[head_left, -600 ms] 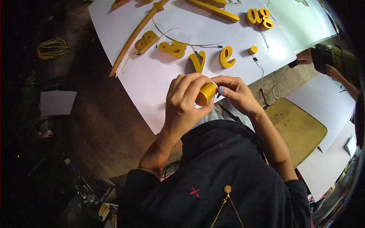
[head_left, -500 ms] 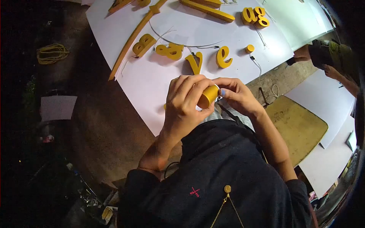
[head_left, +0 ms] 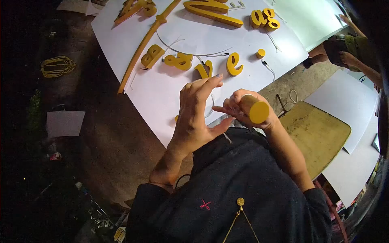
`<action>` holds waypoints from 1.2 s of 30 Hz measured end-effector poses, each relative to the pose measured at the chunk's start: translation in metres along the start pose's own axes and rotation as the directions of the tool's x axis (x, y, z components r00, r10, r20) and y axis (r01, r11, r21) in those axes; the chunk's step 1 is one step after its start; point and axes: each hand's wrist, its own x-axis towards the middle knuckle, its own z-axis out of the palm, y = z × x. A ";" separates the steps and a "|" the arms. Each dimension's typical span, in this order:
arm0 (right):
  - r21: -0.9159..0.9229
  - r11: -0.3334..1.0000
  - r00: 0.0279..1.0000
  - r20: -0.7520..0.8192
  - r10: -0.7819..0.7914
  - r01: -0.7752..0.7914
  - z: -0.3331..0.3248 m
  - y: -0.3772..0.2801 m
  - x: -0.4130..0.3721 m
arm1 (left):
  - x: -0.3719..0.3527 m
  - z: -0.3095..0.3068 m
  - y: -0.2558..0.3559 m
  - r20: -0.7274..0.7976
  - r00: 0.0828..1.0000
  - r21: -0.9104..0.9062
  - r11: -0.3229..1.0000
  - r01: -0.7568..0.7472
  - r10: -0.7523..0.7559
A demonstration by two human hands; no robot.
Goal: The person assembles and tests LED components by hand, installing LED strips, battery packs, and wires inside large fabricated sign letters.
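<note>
My right hand [head_left: 237, 108] grips a short yellow cylinder [head_left: 258, 111], its flat yellow end turned up toward the camera. Left of it, my left hand [head_left: 192, 108] is empty, thumb and fingers spread apart. A thin white wire [head_left: 212, 102] shows between the two hands. Just beyond my fingers on the white-topped table [head_left: 142, 109] lies a yellow letter y [head_left: 204, 69], partly hidden by my left hand. Close by are a yellow letter e [head_left: 234, 65], a small yellow disc [head_left: 260, 53] with wires, and a yellow ampersand-like piece [head_left: 178, 61].
A yellow letter B [head_left: 152, 56], a long curved yellow strip [head_left: 142, 52] and joined letters ag [head_left: 265, 19] lie farther back. A worn yellowish stool seat [head_left: 316, 135] stands at right, near white sheets [head_left: 344, 105]. Another person [head_left: 348, 52] is at far right. A coiled yellow cable [head_left: 58, 66] lies on the floor.
My left hand has let go of the cylinder and opened. My right hand now holds the cylinder alone, shifted right, with its solid yellow end tipped toward the camera.
</note>
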 end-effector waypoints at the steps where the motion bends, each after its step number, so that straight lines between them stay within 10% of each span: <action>1: 0.002 1.000 1.000 0.003 0.003 -0.003 -0.001 0.000 0.001 | 0.000 -0.001 0.001 -0.002 1.000 0.004 1.000 0.002 -0.002; 36: 0.202 0.972 0.968 -0.192 0.161 -0.121 0.022 -0.001 -0.001 | 0.020 0.007 0.011 -0.029 0.998 -0.059 0.996 -0.066 0.064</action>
